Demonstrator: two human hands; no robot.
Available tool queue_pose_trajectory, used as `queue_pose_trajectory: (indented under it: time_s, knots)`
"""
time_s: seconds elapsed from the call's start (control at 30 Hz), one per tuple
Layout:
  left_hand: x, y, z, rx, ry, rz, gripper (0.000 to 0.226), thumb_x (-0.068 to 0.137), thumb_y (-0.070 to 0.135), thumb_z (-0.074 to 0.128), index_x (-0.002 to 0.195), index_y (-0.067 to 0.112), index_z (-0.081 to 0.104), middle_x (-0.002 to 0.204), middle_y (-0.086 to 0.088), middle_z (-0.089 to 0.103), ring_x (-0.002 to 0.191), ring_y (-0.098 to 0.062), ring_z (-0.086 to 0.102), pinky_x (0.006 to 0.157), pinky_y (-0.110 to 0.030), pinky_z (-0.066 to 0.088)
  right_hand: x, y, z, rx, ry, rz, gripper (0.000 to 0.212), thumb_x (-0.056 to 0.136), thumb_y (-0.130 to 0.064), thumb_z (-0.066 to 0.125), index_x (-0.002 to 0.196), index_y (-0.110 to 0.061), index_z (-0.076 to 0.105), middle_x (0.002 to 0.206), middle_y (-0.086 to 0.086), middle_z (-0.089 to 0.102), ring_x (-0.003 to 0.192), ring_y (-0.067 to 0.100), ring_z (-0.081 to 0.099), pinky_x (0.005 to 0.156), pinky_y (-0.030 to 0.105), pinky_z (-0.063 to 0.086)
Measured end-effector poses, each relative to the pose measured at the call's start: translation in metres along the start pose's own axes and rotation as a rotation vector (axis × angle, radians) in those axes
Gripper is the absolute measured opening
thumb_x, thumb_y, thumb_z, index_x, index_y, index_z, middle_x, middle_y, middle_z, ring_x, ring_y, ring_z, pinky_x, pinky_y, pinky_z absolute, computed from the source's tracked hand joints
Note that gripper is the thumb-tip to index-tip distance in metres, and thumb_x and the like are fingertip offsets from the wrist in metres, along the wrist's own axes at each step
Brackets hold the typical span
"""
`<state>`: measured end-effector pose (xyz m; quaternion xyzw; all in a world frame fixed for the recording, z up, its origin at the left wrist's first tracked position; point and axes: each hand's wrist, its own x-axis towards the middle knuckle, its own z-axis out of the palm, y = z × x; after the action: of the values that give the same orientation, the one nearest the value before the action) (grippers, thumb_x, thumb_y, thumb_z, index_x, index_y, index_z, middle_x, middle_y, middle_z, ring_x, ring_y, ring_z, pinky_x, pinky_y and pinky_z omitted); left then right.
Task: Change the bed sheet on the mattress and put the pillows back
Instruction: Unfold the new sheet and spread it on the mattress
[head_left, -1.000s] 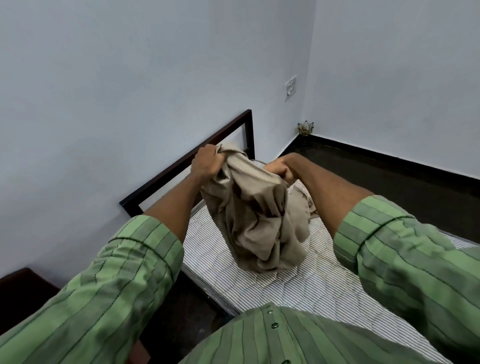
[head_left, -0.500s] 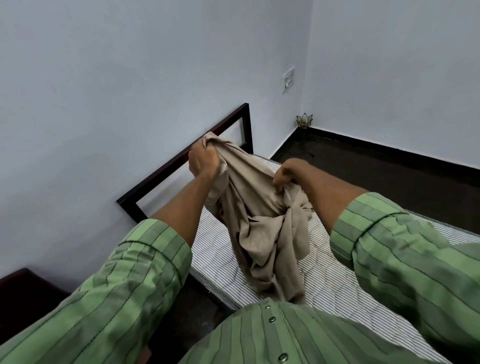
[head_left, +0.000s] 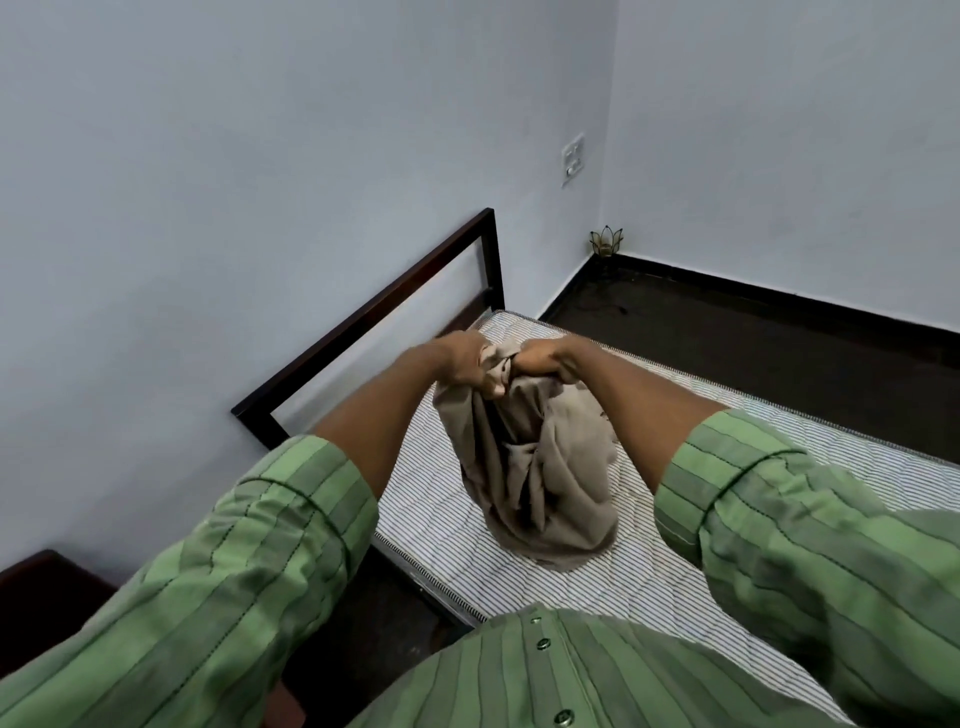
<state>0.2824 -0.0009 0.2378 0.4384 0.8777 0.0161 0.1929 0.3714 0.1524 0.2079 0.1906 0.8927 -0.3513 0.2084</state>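
A bunched beige bed sheet (head_left: 545, 467) hangs in a loose bundle over the striped mattress (head_left: 649, 566), its lower end resting on the ticking. My left hand (head_left: 462, 364) grips the top of the bundle from the left. My right hand (head_left: 545, 358) grips it from the right, the two fists almost touching. Both forearms come out of green striped sleeves. No pillow is in view.
A dark bed frame headboard (head_left: 374, 312) stands against the pale wall behind the mattress. Dark floor (head_left: 753, 353) lies to the right of the bed, with a small lotus-shaped holder (head_left: 605, 241) in the corner. A wall switch plate (head_left: 573, 158) sits above. Dark furniture (head_left: 47, 587) shows at lower left.
My hands came together at the top of the sheet; half a second ago the left held it high and the right gripped lower down. The bundle now hangs compact between them.
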Motion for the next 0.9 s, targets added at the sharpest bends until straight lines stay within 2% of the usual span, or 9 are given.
queue_pose_trajectory:
  time_s: [0.1,0.13,0.23,0.3,0.43,0.53,0.6,0.73,0.9]
  knots:
    - [-0.003,0.004,0.001,0.173,0.336,-0.108,0.028,0.084,0.032,0.064,0.109,0.02,0.07,0.111,-0.011,0.071,0.104,-0.036,0.068,0.08,-0.04,0.051,-0.005,0.01,-0.006,-0.218,-0.101,0.089,0.034,0.086,-0.039,0.081,0.093,-0.007,0.069,0.096,0.009,0.069,0.074,0.02,0.062,0.058,0.023,0.05]
    - [-0.003,0.005,-0.002,0.186,0.417,-0.095,0.026,0.085,0.031,0.06,0.108,0.024,0.069,0.11,-0.01,0.071,0.103,-0.037,0.068,0.079,-0.04,0.05,-0.006,0.013,-0.009,-0.319,-0.123,0.137,0.034,0.085,-0.039,0.081,0.09,-0.008,0.068,0.096,0.009,0.069,0.074,0.021,0.061,0.059,0.024,0.049]
    - [-0.002,0.017,-0.014,0.148,0.553,-0.005,0.008,0.082,0.025,0.054,0.087,0.028,0.059,0.097,-0.004,0.071,0.092,-0.036,0.068,0.069,-0.036,0.042,-0.004,0.023,-0.018,-0.384,-0.148,0.176,0.04,0.09,-0.036,0.074,0.112,-0.002,0.067,0.107,0.012,0.07,0.086,0.027,0.066,0.069,0.03,0.051]
    - [-0.002,0.024,-0.017,0.107,0.621,-0.009,0.009,0.081,0.02,0.054,0.084,0.028,0.055,0.095,-0.002,0.071,0.09,-0.035,0.067,0.067,-0.034,0.037,-0.009,0.028,-0.02,-0.323,-0.188,0.197,0.041,0.095,-0.035,0.068,0.121,-0.004,0.061,0.117,0.013,0.066,0.1,0.032,0.066,0.071,0.034,0.051]
    - [-0.004,0.011,-0.018,-0.031,0.76,-0.2,0.016,0.081,0.016,0.051,0.089,0.027,0.06,0.095,-0.002,0.072,0.093,-0.033,0.067,0.068,-0.034,0.04,-0.015,0.049,-0.012,-0.323,-0.121,0.195,0.027,0.1,-0.034,0.061,0.113,-0.012,0.053,0.106,0.007,0.057,0.085,0.022,0.059,0.064,0.028,0.047]
    - [-0.006,0.007,-0.017,-0.176,0.819,-0.295,0.013,0.08,0.016,0.05,0.084,0.027,0.057,0.091,-0.002,0.071,0.09,-0.033,0.067,0.068,-0.033,0.041,-0.01,0.071,-0.005,-0.433,-0.125,0.252,0.036,0.09,-0.037,0.068,0.114,-0.013,0.06,0.117,0.013,0.063,0.093,0.027,0.067,0.079,0.037,0.059]
    - [-0.007,0.008,-0.019,-0.28,0.873,-0.355,0.011,0.08,0.017,0.051,0.082,0.025,0.057,0.091,-0.005,0.071,0.089,-0.035,0.067,0.071,-0.036,0.046,-0.018,0.083,-0.007,-0.507,-0.094,0.32,0.04,0.088,-0.041,0.066,0.119,-0.017,0.066,0.122,0.012,0.066,0.101,0.029,0.067,0.085,0.036,0.057]
    - [-0.009,0.004,-0.025,-0.415,0.952,-0.496,0.016,0.084,0.018,0.049,0.087,0.023,0.064,0.095,-0.007,0.072,0.092,-0.036,0.067,0.076,-0.039,0.05,-0.044,0.107,-0.028,-0.49,0.333,0.42,0.046,0.093,-0.031,0.055,0.136,-0.019,0.065,0.142,0.007,0.061,0.128,0.028,0.06,0.096,0.04,0.051]
    - [-0.002,0.011,-0.025,-0.612,0.912,-0.569,0.022,0.087,0.02,0.049,0.097,0.019,0.068,0.098,-0.007,0.071,0.094,-0.034,0.067,0.08,-0.041,0.054,-0.052,0.128,-0.071,-0.178,0.821,0.525,0.037,0.098,-0.016,0.049,0.131,-0.009,0.064,0.133,0.013,0.063,0.122,0.035,0.061,0.086,0.045,0.054]
